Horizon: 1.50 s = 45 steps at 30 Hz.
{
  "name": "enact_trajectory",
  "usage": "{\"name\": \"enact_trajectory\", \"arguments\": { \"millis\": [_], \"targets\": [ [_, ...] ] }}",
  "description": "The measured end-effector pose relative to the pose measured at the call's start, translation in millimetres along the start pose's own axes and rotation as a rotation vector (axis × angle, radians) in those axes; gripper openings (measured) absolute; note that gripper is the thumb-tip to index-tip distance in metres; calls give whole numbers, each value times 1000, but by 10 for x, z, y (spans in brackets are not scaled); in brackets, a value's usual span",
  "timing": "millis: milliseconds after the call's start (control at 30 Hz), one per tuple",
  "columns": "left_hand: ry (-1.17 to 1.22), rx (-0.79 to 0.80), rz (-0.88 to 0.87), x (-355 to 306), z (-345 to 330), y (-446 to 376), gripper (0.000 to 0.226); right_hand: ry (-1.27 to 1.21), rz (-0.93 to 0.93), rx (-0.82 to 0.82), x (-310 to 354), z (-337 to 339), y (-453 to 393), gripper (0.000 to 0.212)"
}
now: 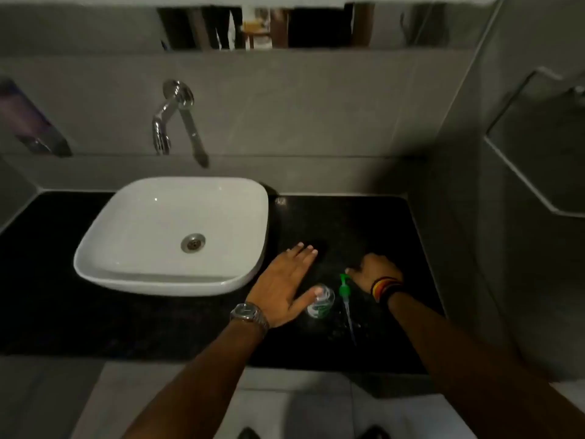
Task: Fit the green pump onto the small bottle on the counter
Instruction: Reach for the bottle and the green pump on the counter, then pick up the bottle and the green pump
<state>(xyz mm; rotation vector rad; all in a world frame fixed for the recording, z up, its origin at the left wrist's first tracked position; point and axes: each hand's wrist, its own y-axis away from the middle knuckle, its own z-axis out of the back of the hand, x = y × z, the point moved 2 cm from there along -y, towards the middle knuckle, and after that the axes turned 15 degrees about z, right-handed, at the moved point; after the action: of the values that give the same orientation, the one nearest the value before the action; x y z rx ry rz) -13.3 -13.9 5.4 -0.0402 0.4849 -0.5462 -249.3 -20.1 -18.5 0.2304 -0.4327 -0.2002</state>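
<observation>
A small clear bottle [321, 301] with a green label stands on the black counter [354, 223], right of the basin. My left hand [285, 285] lies flat and spread beside it, with the thumb tip resting over the bottle's top. The green pump [344, 288] lies on the counter just right of the bottle, its pale tube pointing toward me. My right hand [376, 272] hovers at the pump's head with curled fingers. One fingertip reaches the pump's nozzle, and whether it grips the pump is hidden.
A white basin [171, 236] sits on the counter's left half under a chrome wall tap [177, 118]. Grey tiled walls close the back and right side. The counter's front edge runs just below my wrists, with floor tiles beyond.
</observation>
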Motion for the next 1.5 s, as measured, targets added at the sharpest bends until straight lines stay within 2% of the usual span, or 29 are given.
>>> {"name": "enact_trajectory", "arguments": {
  "millis": [133, 233, 333, 433, 500, 567, 733, 833, 1000, 1100, 1200, 1400, 1500],
  "targets": [
    [61, 131, 132, 49, -280, 200, 93, -79, -148, 120, -84, -237, 40, 63],
    [70, 183, 220, 75, -361, 178, 102, -34, -171, 135, 30, -342, -48, 70],
    [122, 207, 294, 67, -364, 112, 97, -33, -199, 94, 123, -365, -100, 58],
    [213, 186, 338, 28, -342, 60, 77, -124, -160, 39, 217, -220, -55, 41],
    [269, 157, 331, 18, -337, 29, 55, -219, -85, -64, 263, 12, 40, 39],
    [338, 149, 358, 19, -331, 38, 44, -297, 30, -237, 321, 270, 218, 40],
    [442, 162, 404, 36, -402, 101, 44, -602, 296, -562, 513, 702, 883, 28],
    [423, 154, 400, 60, -417, 92, 47, -688, 335, -704, 564, 685, 1064, 21],
    [388, 152, 374, 67, -430, 79, 48, -699, 306, -677, 628, 410, 1080, 13],
    [376, 144, 376, 79, -447, 72, 47, -582, 279, -625, 587, 249, 1034, 12],
    [353, 146, 359, 109, -483, 79, 49, -503, 269, -578, 603, 151, 1044, 26],
    [365, 148, 373, 142, -511, 98, 53, -664, 341, -731, 608, 424, 1199, 24],
    [383, 136, 374, 127, -524, 110, 51, -653, 366, -703, 566, 426, 1185, 24]
  ]
}}
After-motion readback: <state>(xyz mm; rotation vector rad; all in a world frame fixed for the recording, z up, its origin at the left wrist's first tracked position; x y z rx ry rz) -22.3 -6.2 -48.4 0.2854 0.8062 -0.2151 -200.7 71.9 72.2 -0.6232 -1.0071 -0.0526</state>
